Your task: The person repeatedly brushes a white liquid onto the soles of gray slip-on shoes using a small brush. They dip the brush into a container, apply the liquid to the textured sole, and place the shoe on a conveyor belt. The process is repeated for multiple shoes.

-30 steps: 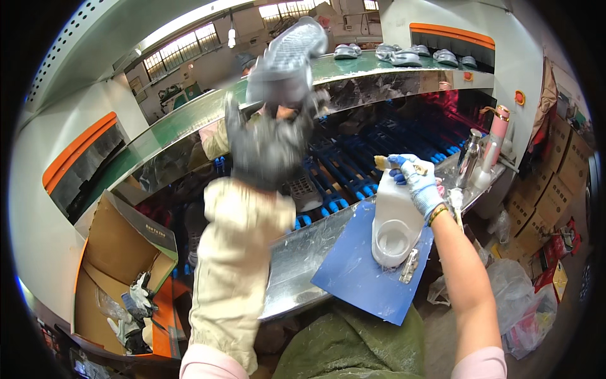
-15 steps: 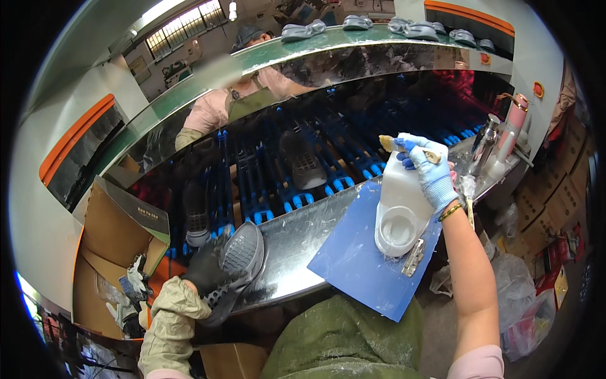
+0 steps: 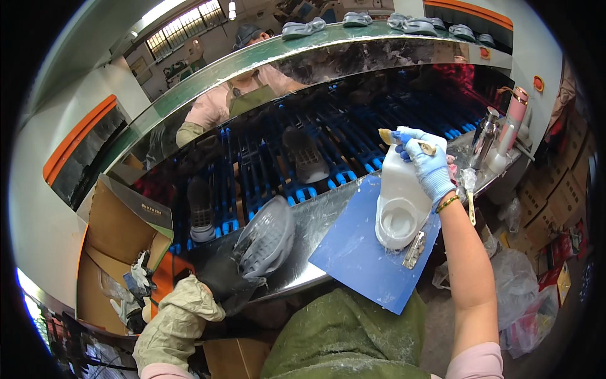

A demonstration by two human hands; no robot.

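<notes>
My left hand (image 3: 222,276), in a black glove, grips a shoe (image 3: 273,232) at the near edge of the metal ledge. The shoe's grey ridged sole is tilted up; motion blurs it, and the fingers are partly hidden. In a light blue and white glove, my right hand (image 3: 430,165) holds a small brush with pale yellowish bristles (image 3: 384,135). That hand is at the top of a white plastic bottle (image 3: 404,189) with a round open cup at its near end. The bottle stands on a blue sheet (image 3: 360,252), beside a small metal clip (image 3: 414,250).
Dark shoes with grey soles (image 3: 201,211) lie on blue-and-black conveyor rails (image 3: 341,126). An open cardboard box (image 3: 120,252) stands left. Right of the bottle are a spare brush (image 3: 469,189), a steel flask (image 3: 485,136) and a pink flask (image 3: 514,120). Grey shoes (image 3: 420,25) line a green upper belt.
The shoe in my left hand has swung right and away from me, its sole turning. My right hand stays nearly in place. Shoes on the rails have shifted slightly right.
</notes>
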